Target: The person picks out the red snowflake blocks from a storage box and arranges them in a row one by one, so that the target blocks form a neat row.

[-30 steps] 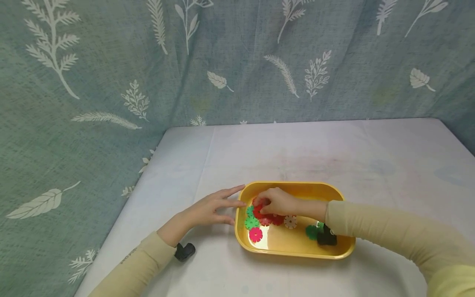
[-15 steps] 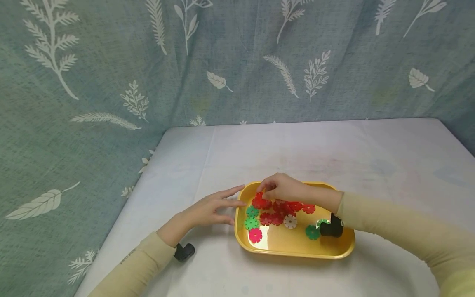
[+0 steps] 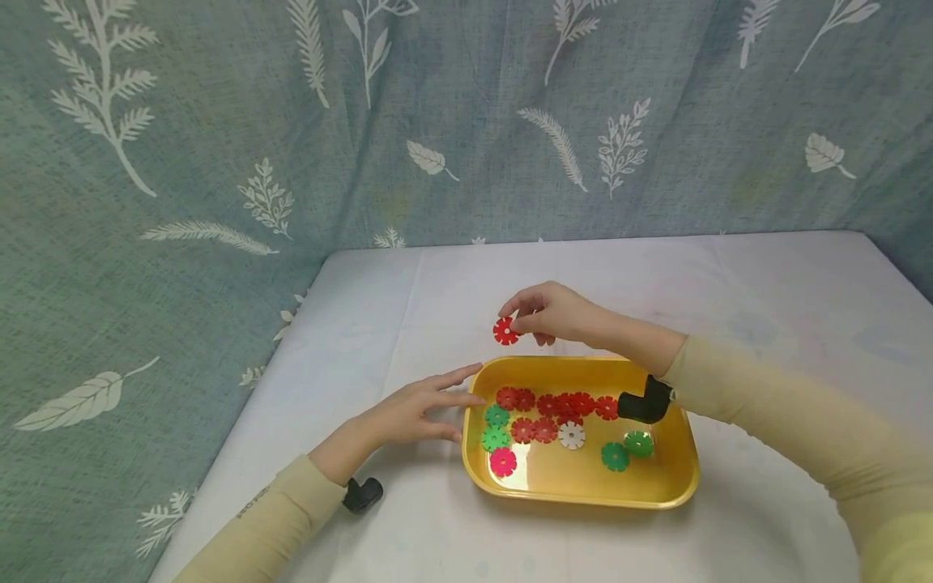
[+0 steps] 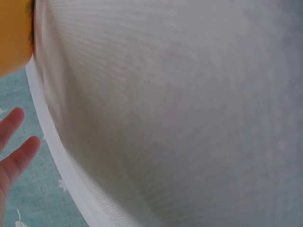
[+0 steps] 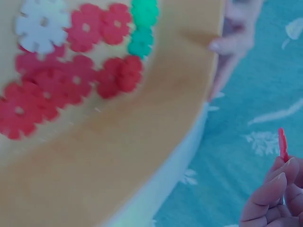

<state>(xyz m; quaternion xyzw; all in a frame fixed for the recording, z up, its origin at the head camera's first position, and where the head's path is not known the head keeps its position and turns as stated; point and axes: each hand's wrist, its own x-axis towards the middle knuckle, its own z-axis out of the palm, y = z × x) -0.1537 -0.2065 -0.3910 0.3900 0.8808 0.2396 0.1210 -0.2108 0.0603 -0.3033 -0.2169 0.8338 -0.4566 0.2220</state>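
Note:
A red notched plastic disc (image 3: 505, 331) is pinched between the thumb and fingers of my right hand (image 3: 555, 312), just beyond the far rim of the yellow tray (image 3: 583, 494). In the right wrist view that disc (image 5: 282, 144) shows edge-on at the fingertips. My left hand (image 3: 415, 409) rests at the tray's left rim with fingers spread, a fingertip over the edge. Inside the tray lie several red discs (image 3: 544, 430), a white disc (image 3: 572, 436), a pink disc (image 3: 503, 462) and several green discs (image 3: 615, 457). The left wrist view catches only two fingers (image 4: 21, 158) and a tray corner (image 4: 14, 38).
White cloth covers the table (image 3: 408, 324), and a patterned green curtain (image 3: 466, 121) hangs behind it and along the left. Black wrist cameras sit at both wrists, the right one (image 3: 645, 401) above the tray's right part.
My right hand has come up out of the tray and moved away past its far rim, bringing a red disc along. The left hand stays at the tray's left side.

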